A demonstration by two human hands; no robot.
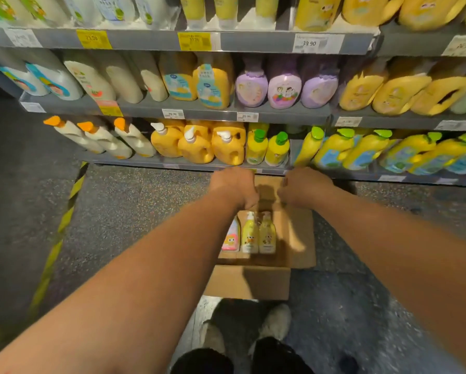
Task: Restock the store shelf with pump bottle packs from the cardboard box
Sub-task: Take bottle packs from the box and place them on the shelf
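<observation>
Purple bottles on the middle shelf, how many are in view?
3. They stand side by side on the middle shelf: left purple bottle, centre purple bottle, right purple bottle. More may be hidden behind them.

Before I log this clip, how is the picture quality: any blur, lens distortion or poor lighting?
Head view: the wide lens bows the grey shelf rails; the yellow bottles at the right edge smear with blur; lighting is dim and warm; the left hand and right hand throw a shadow onto the brown cardboard box; the yellow pump bottle pack inside is sharp.
</observation>
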